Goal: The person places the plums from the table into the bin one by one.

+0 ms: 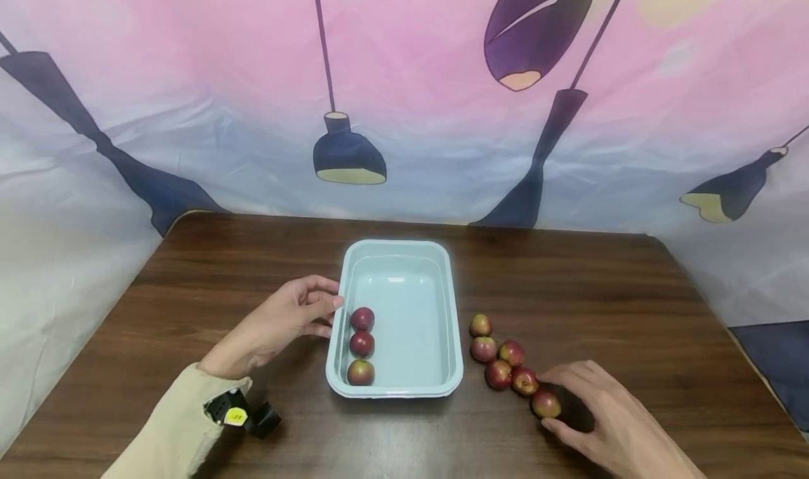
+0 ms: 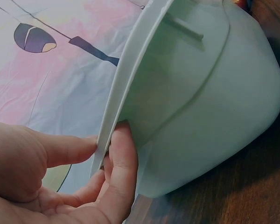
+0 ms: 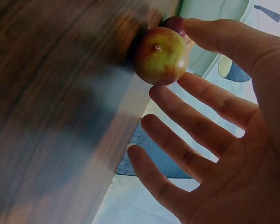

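Note:
A pale blue plastic tray (image 1: 447,310) stands on the table, with three small apples along its left side; the middle one is a dark red apple (image 1: 362,344). My left hand (image 1: 297,317) pinches the tray's left rim (image 2: 113,114), thumb on one side and fingers beneath. To the right, my right hand (image 1: 600,412) is spread around a red-green small apple (image 1: 546,403), the nearest of a loose group. In the right wrist view, thumb and fingertips are right at this apple (image 3: 161,56), with the fingers fairly straight.
Several more small apples lie between the tray and my right hand, among them a red one (image 1: 498,374) and a greenish one (image 1: 480,325). A black strap (image 1: 262,419) hangs from my left wrist. Behind the brown wooden table (image 1: 253,254) hangs a printed cloth (image 1: 253,114).

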`<action>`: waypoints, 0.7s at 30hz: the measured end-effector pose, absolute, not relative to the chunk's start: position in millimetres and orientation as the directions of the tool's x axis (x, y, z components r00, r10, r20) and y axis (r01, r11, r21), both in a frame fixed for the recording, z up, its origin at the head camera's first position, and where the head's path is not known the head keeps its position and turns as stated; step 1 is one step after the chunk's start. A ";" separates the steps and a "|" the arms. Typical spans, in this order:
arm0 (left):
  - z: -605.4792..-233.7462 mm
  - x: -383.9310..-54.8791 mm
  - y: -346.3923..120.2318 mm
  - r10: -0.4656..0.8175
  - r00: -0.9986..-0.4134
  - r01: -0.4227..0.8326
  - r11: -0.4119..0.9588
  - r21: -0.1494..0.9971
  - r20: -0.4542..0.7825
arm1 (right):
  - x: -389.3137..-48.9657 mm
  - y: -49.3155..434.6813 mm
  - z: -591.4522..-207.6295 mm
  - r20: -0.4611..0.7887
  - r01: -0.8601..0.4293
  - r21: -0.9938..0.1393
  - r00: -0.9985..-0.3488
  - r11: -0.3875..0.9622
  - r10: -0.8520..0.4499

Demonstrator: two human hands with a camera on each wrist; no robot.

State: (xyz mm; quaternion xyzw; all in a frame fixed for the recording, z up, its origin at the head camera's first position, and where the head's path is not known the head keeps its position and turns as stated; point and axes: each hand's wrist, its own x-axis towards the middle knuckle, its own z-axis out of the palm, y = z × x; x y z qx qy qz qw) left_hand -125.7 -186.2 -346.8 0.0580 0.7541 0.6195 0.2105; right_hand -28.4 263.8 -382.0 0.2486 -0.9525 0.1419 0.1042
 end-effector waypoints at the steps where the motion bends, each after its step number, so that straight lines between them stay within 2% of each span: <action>1: -346.6 -126.1 -186.0 0.348 -0.905 -0.174 0.225 0.959 -0.246 | -28.6 264.0 -381.5 0.269 -0.502 -0.216 -0.855 0.838 -0.443; 10: -345.1 -126.5 -185.2 0.349 -0.900 -0.193 0.217 0.957 -0.261 | -28.8 262.5 -379.6 0.261 -0.489 -0.212 -0.863 0.846 -0.433; 21: -345.6 -126.2 -185.6 0.348 -0.900 -0.195 0.218 0.956 -0.262 | -31.3 261.3 -378.9 0.170 -0.418 -0.258 -0.907 0.871 -0.385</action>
